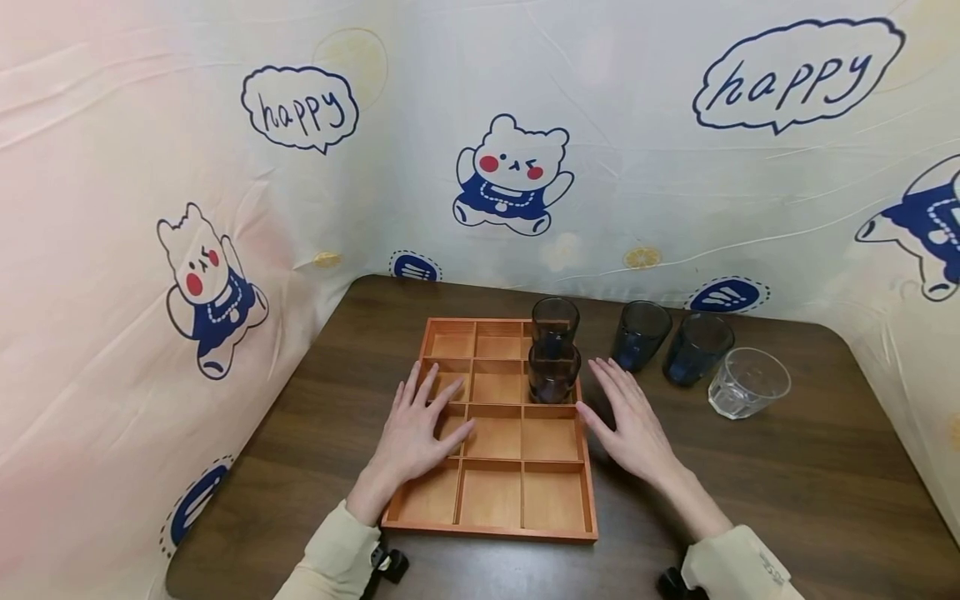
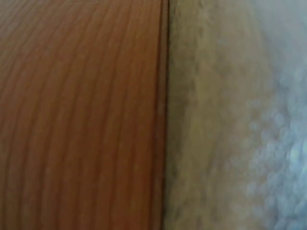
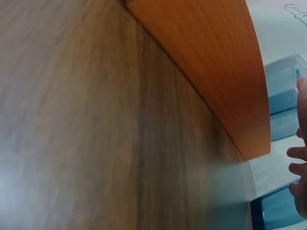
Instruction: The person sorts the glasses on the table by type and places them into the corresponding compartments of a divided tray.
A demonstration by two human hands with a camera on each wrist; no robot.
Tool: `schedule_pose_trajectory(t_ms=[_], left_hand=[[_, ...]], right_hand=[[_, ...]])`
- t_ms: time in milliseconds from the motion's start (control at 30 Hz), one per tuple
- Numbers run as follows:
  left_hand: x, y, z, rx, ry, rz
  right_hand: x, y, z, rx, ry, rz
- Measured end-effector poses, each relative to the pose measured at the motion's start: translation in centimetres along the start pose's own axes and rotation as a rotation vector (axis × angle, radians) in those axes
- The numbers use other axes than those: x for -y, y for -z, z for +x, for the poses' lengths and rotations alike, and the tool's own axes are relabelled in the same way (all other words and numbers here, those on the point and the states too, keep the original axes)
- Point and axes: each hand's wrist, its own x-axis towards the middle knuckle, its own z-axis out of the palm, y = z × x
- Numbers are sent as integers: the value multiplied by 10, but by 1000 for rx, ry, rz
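A wooden tray divided into compartments lies on the table, its side wall large in the right wrist view. Over its left side rests my left hand, fingers spread and holding nothing. My right hand lies beside the right edge, thumb tip right at the rim, fingers extended toward the back. Two dark tinted glasses occupy the right column: one tumbler in the back compartment, another tumbler in the one before it. Close-up wood grain fills much of the left wrist view.
To the right of the tray stand two dark blue glasses, one nearer the tray and another beside it. A clear glass is farther right. A printed cloth hangs behind the dark wooden table.
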Motion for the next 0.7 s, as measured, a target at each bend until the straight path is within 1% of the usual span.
schedule_pose_trajectory(t_ms=[267,400,567,700], left_hand=[[0,1,0,0,-1,0],[0,1,0,0,-1,-3],[0,1,0,1,-2,-7],[0,1,0,-2,-3,-5]], right_hand=[[-17,8,-10,-58,13,-94],[-26,14,-15,-79,-4,-130],[-33,21,-18,-105,-39,-128],[-37,25,-18,-106,-98,-98]])
